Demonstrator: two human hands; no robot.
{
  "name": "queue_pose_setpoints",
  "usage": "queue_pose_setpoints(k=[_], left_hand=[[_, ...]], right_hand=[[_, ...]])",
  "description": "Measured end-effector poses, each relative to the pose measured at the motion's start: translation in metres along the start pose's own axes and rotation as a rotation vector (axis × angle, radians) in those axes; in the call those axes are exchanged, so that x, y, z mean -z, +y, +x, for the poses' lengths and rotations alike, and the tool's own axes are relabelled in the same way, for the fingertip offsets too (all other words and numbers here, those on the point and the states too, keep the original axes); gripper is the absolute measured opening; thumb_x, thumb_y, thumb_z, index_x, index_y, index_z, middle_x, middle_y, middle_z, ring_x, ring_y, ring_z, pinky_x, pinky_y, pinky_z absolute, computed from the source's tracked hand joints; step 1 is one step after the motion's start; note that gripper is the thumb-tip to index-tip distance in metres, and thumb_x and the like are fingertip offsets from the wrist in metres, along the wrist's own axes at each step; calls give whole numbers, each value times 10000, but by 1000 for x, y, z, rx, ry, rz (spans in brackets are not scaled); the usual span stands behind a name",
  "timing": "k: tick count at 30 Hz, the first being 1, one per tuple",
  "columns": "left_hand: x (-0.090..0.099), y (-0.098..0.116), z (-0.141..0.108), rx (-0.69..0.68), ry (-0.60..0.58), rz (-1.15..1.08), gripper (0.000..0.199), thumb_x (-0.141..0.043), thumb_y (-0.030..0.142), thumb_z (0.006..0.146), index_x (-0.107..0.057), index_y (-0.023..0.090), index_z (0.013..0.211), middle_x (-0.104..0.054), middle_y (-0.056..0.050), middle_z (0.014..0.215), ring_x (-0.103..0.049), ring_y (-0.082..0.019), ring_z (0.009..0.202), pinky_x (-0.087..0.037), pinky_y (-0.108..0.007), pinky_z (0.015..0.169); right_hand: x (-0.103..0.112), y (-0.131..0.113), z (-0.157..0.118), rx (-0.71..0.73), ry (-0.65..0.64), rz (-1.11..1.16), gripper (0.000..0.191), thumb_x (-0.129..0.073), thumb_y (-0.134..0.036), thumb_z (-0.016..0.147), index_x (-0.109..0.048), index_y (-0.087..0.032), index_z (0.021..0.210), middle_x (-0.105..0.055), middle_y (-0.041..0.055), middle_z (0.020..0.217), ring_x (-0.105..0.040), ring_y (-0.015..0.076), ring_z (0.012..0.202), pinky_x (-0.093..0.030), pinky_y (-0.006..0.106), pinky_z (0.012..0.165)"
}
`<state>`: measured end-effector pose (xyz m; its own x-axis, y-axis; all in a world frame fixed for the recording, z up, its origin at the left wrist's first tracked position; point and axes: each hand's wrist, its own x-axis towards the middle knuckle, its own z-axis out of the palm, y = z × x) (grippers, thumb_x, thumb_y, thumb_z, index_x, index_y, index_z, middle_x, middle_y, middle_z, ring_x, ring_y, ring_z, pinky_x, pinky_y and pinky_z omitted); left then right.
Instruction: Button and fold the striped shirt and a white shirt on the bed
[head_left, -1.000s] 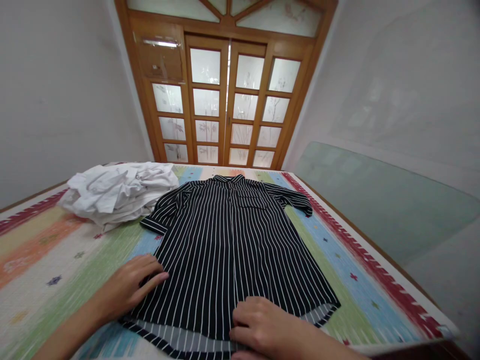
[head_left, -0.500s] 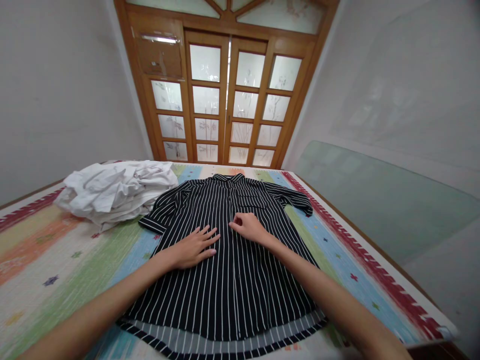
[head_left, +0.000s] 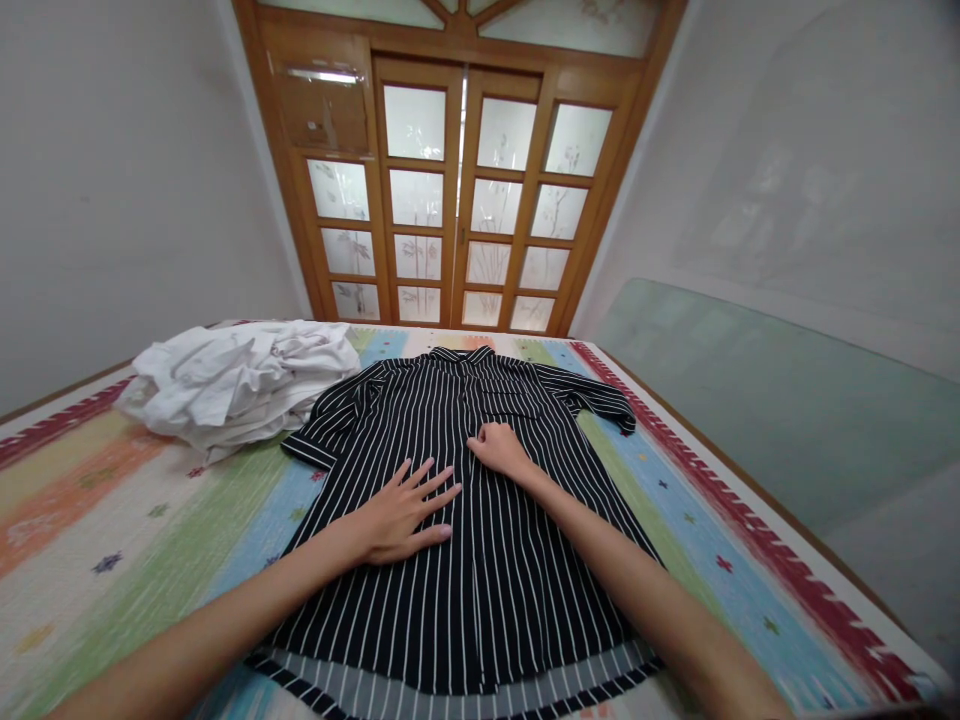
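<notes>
A black shirt with white stripes (head_left: 420,600) lies front side up, its collar at the far end and its sleeves spread to both sides. My left hand (head_left: 405,515) rests flat on the shirt's front, left of the button placket, with fingers spread. At the placket, higher up, my right hand (head_left: 499,448) is closed, thumb and fingers pinched on the shirt's front edge. The exact bit of cloth between those fingertips is hidden. Near me the curved hem shows the grey inside of the back panel.
A heap of white clothes (head_left: 232,385) sits at the far left, close to the shirt's left sleeve. Under everything is a colourful striped cloth (head_left: 150,540) with star shapes. Wooden doors with glass panes (head_left: 416,200) stand beyond; a pale green panel (head_left: 735,380) is at the right.
My left hand has slid slightly right and nearer to me, its fingers spread wider. My right hand stays at the placket, its fingers curled closer together. The view has shifted slightly.
</notes>
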<state>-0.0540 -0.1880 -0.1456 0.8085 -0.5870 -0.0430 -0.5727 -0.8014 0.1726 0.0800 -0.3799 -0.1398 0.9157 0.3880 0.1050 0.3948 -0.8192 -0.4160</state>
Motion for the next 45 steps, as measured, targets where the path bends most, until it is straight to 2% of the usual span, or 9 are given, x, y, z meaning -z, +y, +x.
queue_pose_setpoints(k=[3, 7, 12, 17, 22, 26, 35, 42, 45], left_hand=[[3, 0, 17, 61, 101, -15, 538, -281, 538, 977, -466, 265, 1402, -444, -67, 1482, -356, -312, 1379, -260, -523, 1103], [8, -9, 48, 160, 249, -55, 410, -398, 383, 963, -631, 158, 1215, -648, -126, 1200, -573, -277, 1112, -417, -430, 968], [9, -21, 88, 239, 326, -198, 293, -513, 268, 890, -703, 143, 1076, -663, -96, 942, -614, -238, 919, -467, -350, 840], [5, -23, 109, 247, 353, -261, 207, -547, 223, 852, -739, 168, 908, -658, -68, 857, -619, -206, 819, -467, -313, 768], [4, -24, 117, 335, 338, -351, 128, -590, 152, 790, -718, 161, 801, -678, -46, 790, -632, -187, 753, -469, -285, 719], [6, -24, 119, 360, 324, -396, 117, -605, 154, 782, -717, 160, 816, -692, -39, 793, -641, -183, 757, -471, -281, 730], [6, -24, 117, 349, 342, -460, 119, -587, 131, 782, -701, 162, 799, -697, -27, 810, -643, -162, 742, -488, -267, 725], [6, -21, 117, 331, 362, -366, 111, -604, 151, 782, -713, 168, 795, -688, -47, 839, -642, -181, 797, -486, -295, 780], [5, -20, 115, 335, 379, -439, 121, -583, 160, 789, -704, 163, 796, -693, -48, 835, -644, -179, 782, -493, -292, 751]], right_hand=[[0, 9, 3, -6, -53, 170, 237, -528, -220, 828, -620, -150, 622, -662, 52, 592, -618, 136, 527, -440, 218, 587], [-3, 25, 4, -28, -155, 477, 233, -507, -161, 810, -569, -168, 585, -612, -20, 518, -508, 75, 348, -393, 183, 434], [-10, 37, 4, -37, -151, 712, 174, -521, -134, 769, -587, -159, 610, -602, -38, 520, -476, 54, 330, -325, 156, 354], [-13, 40, 3, -11, -133, 783, 130, -538, -135, 742, -601, -158, 631, -607, -39, 522, -472, 51, 335, -316, 149, 348], [-12, 39, 2, 19, -142, 771, 141, -528, -131, 747, -614, -157, 639, -608, -42, 524, -467, 49, 339, -327, 149, 364], [-12, 40, 3, 28, -142, 749, 129, -534, -132, 749, -632, -155, 669, -611, -42, 535, -471, 48, 346, -340, 148, 375], [-15, 43, 3, 51, -158, 757, 124, -554, -189, 769, -658, -153, 711, -623, -34, 548, -476, 54, 349, -341, 153, 371], [-16, 45, 4, 52, -158, 755, 128, -545, -179, 771, -658, -150, 720, -626, -33, 551, -484, 54, 354, -341, 149, 370], [-16, 45, 4, 48, -161, 760, 121, -548, -182, 771, -655, -152, 723, -631, -33, 557, -483, 53, 354, -341, 148, 370]])
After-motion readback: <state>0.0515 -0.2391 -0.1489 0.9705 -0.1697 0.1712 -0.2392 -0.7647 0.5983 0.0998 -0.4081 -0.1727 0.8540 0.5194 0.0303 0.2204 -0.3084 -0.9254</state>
